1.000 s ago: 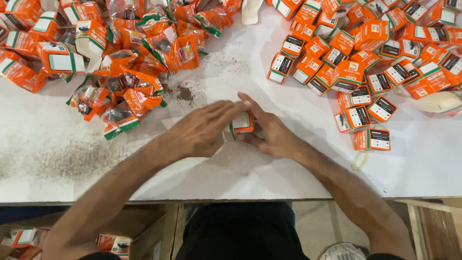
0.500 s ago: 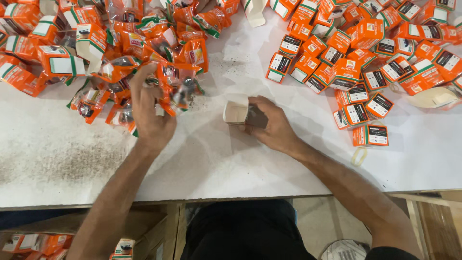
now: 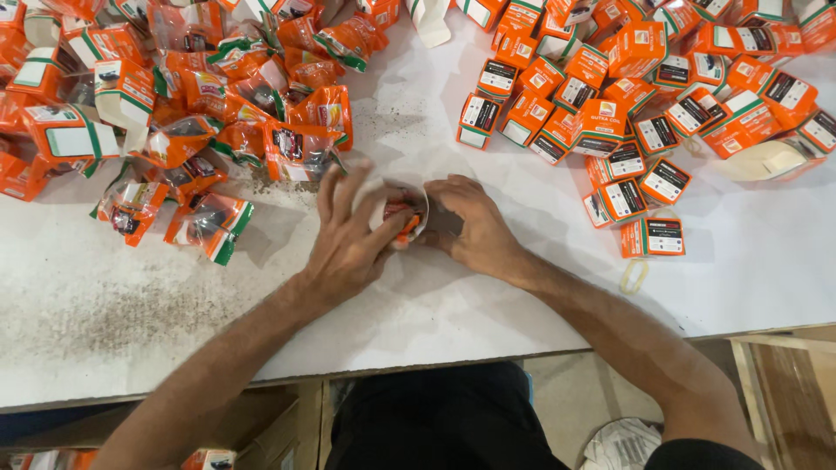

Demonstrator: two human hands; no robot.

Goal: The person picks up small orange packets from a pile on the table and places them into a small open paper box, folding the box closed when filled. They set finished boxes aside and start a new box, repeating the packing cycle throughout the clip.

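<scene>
My two hands meet at the middle of a white table (image 3: 488, 287). In my right hand (image 3: 475, 228) is a small open carton (image 3: 416, 204), its pale inside facing up. With my left hand (image 3: 353, 239) I press an orange plastic pouch (image 3: 402, 219) into the carton's mouth. The pouch is mostly hidden by my fingers and the carton wall.
A heap of orange and green plastic pouches (image 3: 218, 113) with dark parts inside lies at the far left. Several closed orange cartons (image 3: 644, 96) are spread at the far right. A rubber band (image 3: 634, 277) lies near them. Dark grit (image 3: 113, 313) dusts the table's left part.
My left hand went out to the pouch heap, took one pouch and came back to the carton. My right hand turned the carton so that its open end faces up.
</scene>
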